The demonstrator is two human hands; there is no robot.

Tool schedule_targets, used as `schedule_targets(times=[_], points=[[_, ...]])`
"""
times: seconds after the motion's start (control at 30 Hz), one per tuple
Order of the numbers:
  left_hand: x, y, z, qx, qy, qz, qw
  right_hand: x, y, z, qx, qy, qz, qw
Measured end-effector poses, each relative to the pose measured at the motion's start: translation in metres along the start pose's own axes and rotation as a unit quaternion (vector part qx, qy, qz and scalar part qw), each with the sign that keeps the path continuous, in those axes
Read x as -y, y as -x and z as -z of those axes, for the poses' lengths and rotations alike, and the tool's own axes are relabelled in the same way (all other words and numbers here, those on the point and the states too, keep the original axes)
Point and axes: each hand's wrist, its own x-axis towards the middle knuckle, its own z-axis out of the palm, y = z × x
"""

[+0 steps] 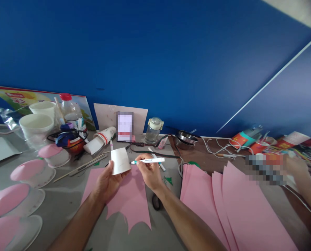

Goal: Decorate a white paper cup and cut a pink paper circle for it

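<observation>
My left hand (108,181) is closed around a white paper cup (120,161), held above a pink paper sheet (130,195) with scalloped cut edges. Between the fingers of my right hand (149,172) is a white marker (151,160), its dark tip pointing left, close beside the cup's wall. Whether the tip touches the cup I cannot tell. Black-handled scissors (157,201) lie partly under my right forearm.
Several pink-topped paper cups (31,170) line the left side. Pink sheets (239,195) lie at right. Behind stand a phone (124,127), a glass jar (154,130), metal bowls (186,139) and a bottle (71,113). Another person's arm (308,184) reaches in at far right.
</observation>
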Motion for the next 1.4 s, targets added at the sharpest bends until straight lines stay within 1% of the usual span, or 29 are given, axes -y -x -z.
schedule_targets(times=[0.13,0.3,0.37,0.47,0.53,0.6,0.67,0.8,0.9,0.97,1.07,1.17,1.27,1.4], points=[[0.0,-0.002,0.007,0.026,-0.01,0.002,1.0,0.003,0.0,0.001,0.015,-0.004,-0.023,1.0],[0.0,-0.003,0.008,0.022,-0.007,0.006,1.0,-0.002,-0.003,0.002,0.014,-0.033,-0.031,0.999],[0.0,-0.003,0.006,0.019,-0.015,0.002,1.0,-0.006,-0.005,0.002,-0.008,-0.069,-0.031,0.997],[-0.001,-0.002,0.003,0.015,-0.017,0.001,1.0,-0.009,-0.007,0.005,-0.076,-0.105,-0.02,0.991],[-0.001,-0.002,0.002,0.012,-0.012,0.002,1.0,-0.007,-0.008,0.007,-0.115,-0.093,-0.009,0.989],[-0.001,-0.002,0.001,0.009,-0.011,0.001,1.0,-0.006,-0.009,0.009,-0.124,-0.065,0.004,0.99],[-0.001,-0.002,0.0,0.01,-0.015,-0.002,1.0,-0.005,-0.009,0.012,-0.108,-0.033,0.026,0.993],[0.0,-0.002,0.0,0.013,-0.013,-0.001,1.0,-0.013,-0.011,0.018,-0.069,0.073,0.107,0.989],[-0.001,-0.002,0.001,0.014,-0.011,0.0,1.0,-0.023,-0.015,0.025,-0.04,0.179,0.157,0.97],[-0.001,-0.002,0.002,0.015,-0.014,0.003,1.0,-0.029,-0.019,0.029,-0.03,0.247,0.172,0.953],[-0.001,-0.002,0.001,0.009,-0.025,0.001,1.0,-0.033,-0.023,0.034,-0.007,0.318,0.159,0.935],[0.0,-0.002,0.001,0.0,-0.03,-0.003,1.0,-0.032,-0.023,0.037,0.032,0.363,0.129,0.922],[0.001,-0.003,0.002,0.004,-0.03,-0.003,1.0,-0.031,-0.023,0.04,0.07,0.413,0.095,0.903],[0.003,-0.006,0.004,0.006,-0.032,-0.004,0.999,-0.034,-0.021,0.043,0.079,0.476,0.078,0.873]])
